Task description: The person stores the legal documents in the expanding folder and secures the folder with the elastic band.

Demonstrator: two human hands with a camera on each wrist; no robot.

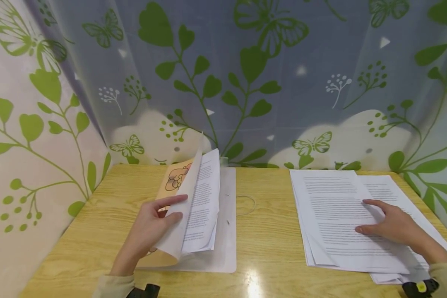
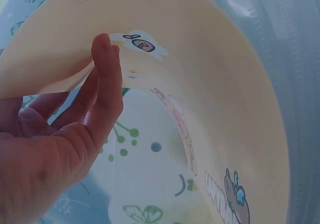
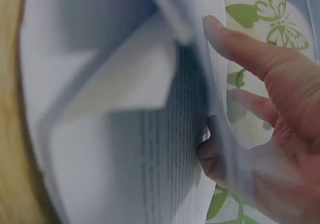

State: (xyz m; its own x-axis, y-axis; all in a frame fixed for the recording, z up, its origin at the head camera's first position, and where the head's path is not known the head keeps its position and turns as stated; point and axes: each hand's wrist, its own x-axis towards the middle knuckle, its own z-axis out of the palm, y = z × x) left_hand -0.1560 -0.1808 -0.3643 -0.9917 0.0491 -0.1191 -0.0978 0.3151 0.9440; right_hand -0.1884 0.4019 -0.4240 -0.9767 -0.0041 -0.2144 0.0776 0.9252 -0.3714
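My left hand [image 1: 152,219] grips the raised cover of a folder, with thumb and a finger on its pale inner side. In the left wrist view the orange cover [image 2: 240,99], printed with cartoon figures, bends in an arc past the hand. Printed sheets [image 1: 203,198] stand tilted inside the folder, over its whitish back cover [image 1: 229,231], where small metal prongs show. At the right my right hand [image 1: 395,225] holds the edge of a stack of printed paper [image 1: 331,215], thumb on top. Some of its fingers are hidden in the head view; the right wrist view is blurred.
A second batch of printed sheets [image 1: 381,186] lies partly under the stack at the right. A thin loop [image 1: 254,205] sticks out beside the folder on the wooden table [image 1: 264,240]. Curtains with leaf and butterfly prints [image 1: 208,82] close off the back and sides.
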